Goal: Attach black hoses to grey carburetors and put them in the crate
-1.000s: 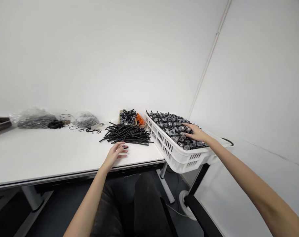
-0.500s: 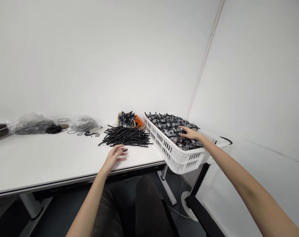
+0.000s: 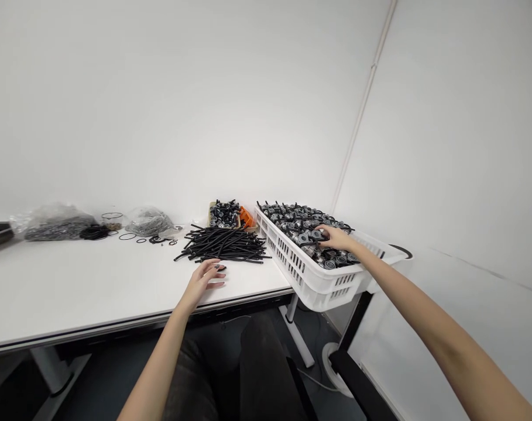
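Note:
My left hand [image 3: 204, 280] is over the front edge of the white table, fingers spread and loosely bent. A small dark spot shows by its fingertips; I cannot tell what it is. Just beyond lies a pile of short black rubber tubes [image 3: 224, 244], apart from the hand. My right hand [image 3: 337, 238] reaches into a white plastic basket [image 3: 307, 286] at the right. Its thumb and fingers close around one of the grey fittings with black tubes [image 3: 307, 236] that fill the basket in rows. The fingers partly hide that piece.
Behind the tubes stand a yellowish tray of small black and grey parts [image 3: 224, 214] and an orange bin [image 3: 247, 217]. Plastic bags of parts [image 3: 59, 223], black rings [image 3: 127, 236] and a black coil [image 3: 94, 231] lie on the left. The basket's front overhangs the table edge.
My right hand's fingers have closed in more around a grey fitting in the basket. My left hand stays about where it was. The view has shifted very slightly.

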